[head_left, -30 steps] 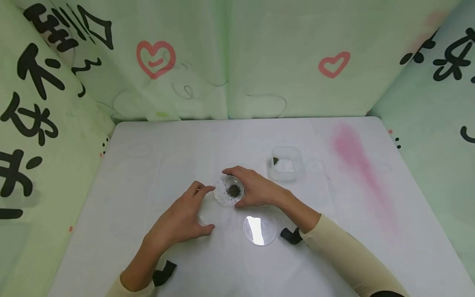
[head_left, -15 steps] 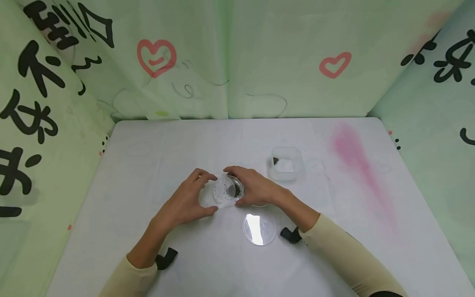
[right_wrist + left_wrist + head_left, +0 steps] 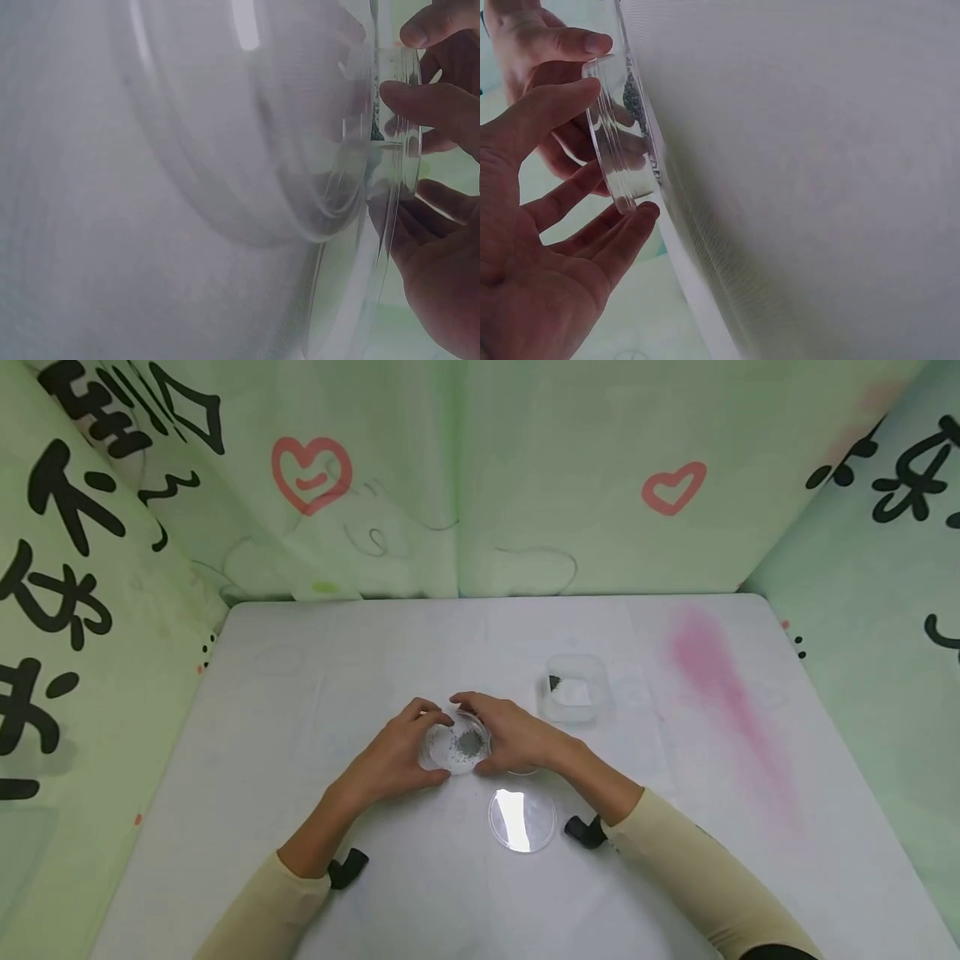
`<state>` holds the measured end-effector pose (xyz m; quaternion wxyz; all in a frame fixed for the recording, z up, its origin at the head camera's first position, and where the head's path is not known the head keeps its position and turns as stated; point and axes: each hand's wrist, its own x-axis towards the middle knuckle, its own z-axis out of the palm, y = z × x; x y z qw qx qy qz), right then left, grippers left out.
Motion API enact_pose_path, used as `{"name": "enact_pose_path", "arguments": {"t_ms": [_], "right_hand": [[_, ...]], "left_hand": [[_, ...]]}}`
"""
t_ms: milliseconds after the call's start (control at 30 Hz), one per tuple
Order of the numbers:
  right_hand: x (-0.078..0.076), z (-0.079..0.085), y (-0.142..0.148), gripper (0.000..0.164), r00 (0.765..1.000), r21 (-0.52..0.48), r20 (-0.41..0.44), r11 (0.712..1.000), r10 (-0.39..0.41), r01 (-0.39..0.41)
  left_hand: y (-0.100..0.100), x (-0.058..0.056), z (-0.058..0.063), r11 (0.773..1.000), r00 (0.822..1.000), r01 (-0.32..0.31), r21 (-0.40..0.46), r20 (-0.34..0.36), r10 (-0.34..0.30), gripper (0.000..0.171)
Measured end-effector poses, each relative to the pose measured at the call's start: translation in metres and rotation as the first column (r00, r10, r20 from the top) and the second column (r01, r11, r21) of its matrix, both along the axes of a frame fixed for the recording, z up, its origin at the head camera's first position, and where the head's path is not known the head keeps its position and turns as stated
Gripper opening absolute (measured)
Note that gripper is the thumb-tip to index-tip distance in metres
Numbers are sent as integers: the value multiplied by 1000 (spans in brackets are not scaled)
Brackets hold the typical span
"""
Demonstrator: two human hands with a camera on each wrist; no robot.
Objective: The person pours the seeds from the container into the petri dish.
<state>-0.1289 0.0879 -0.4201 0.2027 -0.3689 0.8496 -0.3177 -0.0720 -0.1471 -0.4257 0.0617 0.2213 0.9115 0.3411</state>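
A small round petri dish [image 3: 474, 762] holding dark granules [image 3: 470, 742] sits on the white table before the person. The right hand [image 3: 521, 737] grips its right side, thumb in front and fingers behind. From the left, the left hand [image 3: 401, 752] holds a clear round lid [image 3: 438, 750] by its rim, thumb and fingers spread to either side. The lid overlaps the dish, and the granules look greyer through it. In the left wrist view, the lid [image 3: 613, 146] stands close against the dish, with the left thumb on its edge and fingertips at the opposite side.
Another clear round lid [image 3: 522, 821] lies on the table [image 3: 637, 893] nearer the person. A rim of clear plastic [image 3: 525, 772] shows under the right wrist. A translucent square container [image 3: 592, 714] with a dark bit inside stands behind and to the right. Green curtains [image 3: 555, 485] surround the table.
The left hand has moved right and away from the person, bringing the clear lid from beside the dish to over it. The right hand has stayed on the dish.
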Motion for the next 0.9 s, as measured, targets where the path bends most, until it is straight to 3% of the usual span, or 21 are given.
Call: {"name": "enact_pose_path", "arguments": {"t_ms": [900], "right_hand": [[-1,-1,1,92,999,15,-12,999,36,-36]], "left_hand": [[8,-4,8,994,998,2,-107,57,4,62]]}}
